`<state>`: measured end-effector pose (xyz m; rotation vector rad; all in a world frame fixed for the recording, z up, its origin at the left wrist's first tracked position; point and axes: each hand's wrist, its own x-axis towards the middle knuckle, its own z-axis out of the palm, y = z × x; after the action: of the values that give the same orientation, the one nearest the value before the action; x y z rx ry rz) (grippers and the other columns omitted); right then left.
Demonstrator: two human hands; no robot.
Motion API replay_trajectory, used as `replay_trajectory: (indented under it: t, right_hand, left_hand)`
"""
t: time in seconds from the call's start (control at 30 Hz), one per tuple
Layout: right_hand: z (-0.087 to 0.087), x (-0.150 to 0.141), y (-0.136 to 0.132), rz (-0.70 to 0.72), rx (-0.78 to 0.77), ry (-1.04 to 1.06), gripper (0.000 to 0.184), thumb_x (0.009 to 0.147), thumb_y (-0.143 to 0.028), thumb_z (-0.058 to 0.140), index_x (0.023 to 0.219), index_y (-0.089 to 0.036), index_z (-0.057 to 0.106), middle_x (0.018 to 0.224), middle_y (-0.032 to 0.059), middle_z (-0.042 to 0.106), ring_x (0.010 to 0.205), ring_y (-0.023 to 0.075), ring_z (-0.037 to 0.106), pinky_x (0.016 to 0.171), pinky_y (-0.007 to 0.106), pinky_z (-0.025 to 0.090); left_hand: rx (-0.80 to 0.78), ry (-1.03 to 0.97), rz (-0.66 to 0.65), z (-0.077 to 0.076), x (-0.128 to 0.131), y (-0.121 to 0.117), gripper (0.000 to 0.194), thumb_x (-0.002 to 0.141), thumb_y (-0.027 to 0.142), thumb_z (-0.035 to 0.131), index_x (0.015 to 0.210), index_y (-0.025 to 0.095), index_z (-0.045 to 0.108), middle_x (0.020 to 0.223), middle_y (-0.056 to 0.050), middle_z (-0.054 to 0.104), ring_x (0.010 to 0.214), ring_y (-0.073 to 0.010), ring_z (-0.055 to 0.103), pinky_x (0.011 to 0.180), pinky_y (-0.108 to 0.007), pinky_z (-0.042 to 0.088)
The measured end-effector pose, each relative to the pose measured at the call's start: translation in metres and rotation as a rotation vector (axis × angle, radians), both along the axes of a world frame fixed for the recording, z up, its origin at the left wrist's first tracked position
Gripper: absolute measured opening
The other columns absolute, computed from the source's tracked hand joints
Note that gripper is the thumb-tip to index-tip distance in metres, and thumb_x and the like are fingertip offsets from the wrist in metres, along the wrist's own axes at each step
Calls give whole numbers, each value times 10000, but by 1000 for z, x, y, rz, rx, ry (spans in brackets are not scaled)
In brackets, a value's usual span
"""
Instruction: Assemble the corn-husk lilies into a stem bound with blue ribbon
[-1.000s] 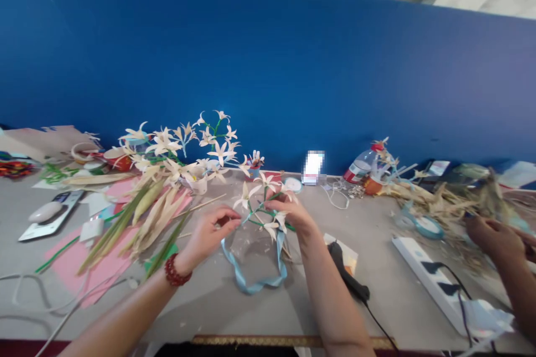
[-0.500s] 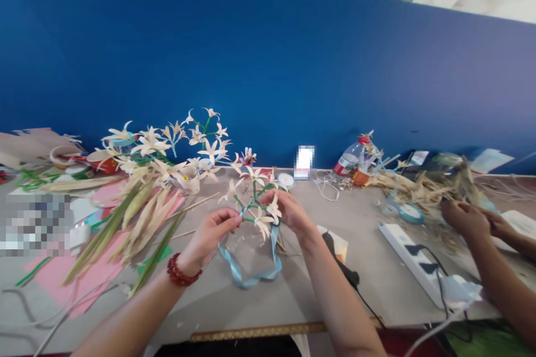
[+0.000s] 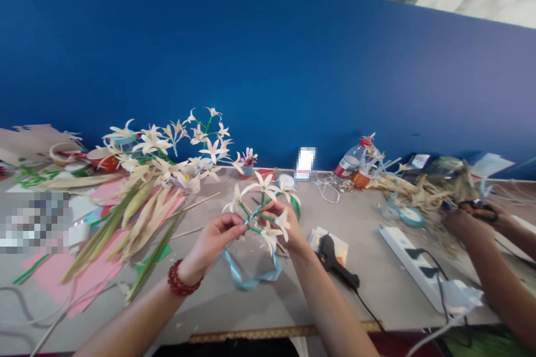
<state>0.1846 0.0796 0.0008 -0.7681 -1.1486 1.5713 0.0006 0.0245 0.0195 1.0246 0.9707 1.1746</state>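
Between my hands is an artificial flower spray with cream petals and green-wrapped stems. My left hand, with a red bead bracelet at the wrist, pinches the joined stems, where pale blue wrapping shows. Behind the blooms, the closed fingers of my right hand reach the stems from the other side; petals partly cover them. A light blue ribbon hangs in a loop below the spray and touches or nearly touches the table. A roll of green tape is partly hidden behind the flowers.
A black glue gun lies right of my forearm, near a white power strip. More finished flowers and dried husks fill the left side. At right, a co-worker's hands hold black-handled scissors.
The spray has shifted slightly right and turned, its blooms facing me more. My left hand moved a little right with it. Scissors now show in the co-worker's hands.
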Motion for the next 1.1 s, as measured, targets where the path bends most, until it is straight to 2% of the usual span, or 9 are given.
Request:
replay_trajectory:
  t: [0.3, 0.4, 0.57, 0.7, 0.8, 0.9, 1.0, 1.1]
  right_hand:
    - [7, -2, -3, -17, 29, -34, 280, 602, -339, 843, 648, -192, 608, 574, -22, 596, 519, 125, 519, 520, 246, 399]
    - [7, -2, -4, -44, 50, -61, 265, 636, -343, 806, 637, -183, 595, 574, -24, 569, 514, 111, 483, 508, 234, 369]
    - [-3, 8, 0, -176, 98, -103, 206, 757, -347, 661, 680, -197, 542, 588, -50, 482, 515, 97, 393, 495, 217, 315]
    - [-15, 20, 3, -291, 132, -179, 214, 821, -349, 583, 677, -202, 525, 592, -51, 466, 539, 105, 386, 521, 219, 325]
    - [-17, 20, -3, -266, 144, -249, 226, 765, -360, 656, 653, -198, 545, 567, -49, 479, 538, 114, 414, 529, 231, 352]
    - [-8, 12, -13, -207, 160, -297, 216, 699, -370, 736, 722, -196, 609, 642, -19, 578, 613, 154, 521, 590, 263, 425]
    - [7, 4, -22, -127, 157, -311, 243, 744, -415, 700, 845, -201, 645, 759, 25, 669, 721, 206, 617, 668, 310, 485]
    - [16, -2, -26, -74, 167, -312, 253, 753, -449, 676, 837, -213, 649, 799, 41, 702, 749, 219, 644, 679, 321, 501]
  left_hand:
    - [4, 16, -34, -2, 1, -1, 218, 720, 347, 775, 712, 166, 653, 709, 5, 618, 670, -116, 501, 645, -222, 384]
    - [7, -1, -43, -3, 0, -2, 218, 724, 346, 773, 709, 165, 651, 705, 6, 617, 670, -115, 500, 647, -221, 383]
    - [6, -29, -9, -4, -2, -1, 224, 707, 347, 788, 728, 169, 653, 720, 10, 612, 676, -112, 503, 648, -217, 387]
    - [11, -20, 10, -6, -4, 2, 224, 715, 351, 781, 725, 164, 659, 723, 6, 609, 663, -110, 497, 642, -220, 388]
    - [16, -18, 12, -6, -3, 4, 216, 736, 359, 764, 740, 165, 669, 709, 3, 611, 657, -111, 493, 645, -223, 389]
    - [14, -25, 10, -6, 0, 4, 233, 724, 375, 771, 741, 166, 670, 698, 6, 610, 651, -111, 491, 645, -224, 390]
    - [13, -27, 14, -5, 3, 3, 255, 699, 383, 788, 731, 165, 659, 701, 7, 608, 654, -114, 492, 643, -226, 387]
    - [11, -25, 5, -5, 4, 3, 260, 699, 381, 787, 727, 163, 648, 701, 10, 598, 654, -115, 487, 640, -227, 379]
